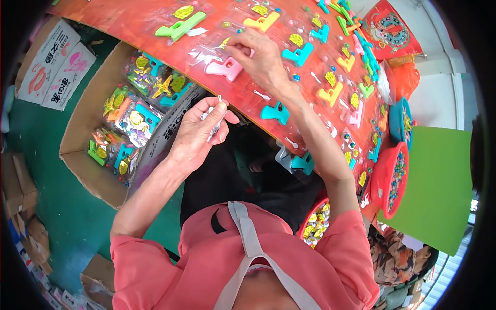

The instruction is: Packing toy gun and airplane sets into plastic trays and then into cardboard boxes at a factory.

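My left hand (pixel 199 129) is closed around a bunch of small white spoon-shaped plastic pieces (pixel 211 114), just off the table's near edge. Over the tabletop, my right hand (pixel 258 57) has its fingers drawn together; whatever they may pinch is too small to make out. A pink toy pistol (pixel 225 68) lies beside those fingertips, and a small yellow piece (pixel 224 43) is right at them. Single white spoon-shaped pieces (pixel 262 95) lie near a teal toy pistol (pixel 275 112). A green toy pistol (pixel 181 27) and an orange one (pixel 262 21) lie farther off, in clear plastic trays.
An open cardboard box (pixel 98 178) with packed toy sets stands left of the red table (pixel 113 20). At the right are a red basin (pixel 380 178) of colourful beads and a blue basin (pixel 397 116). Another person (pixel 398 261) sits at lower right.
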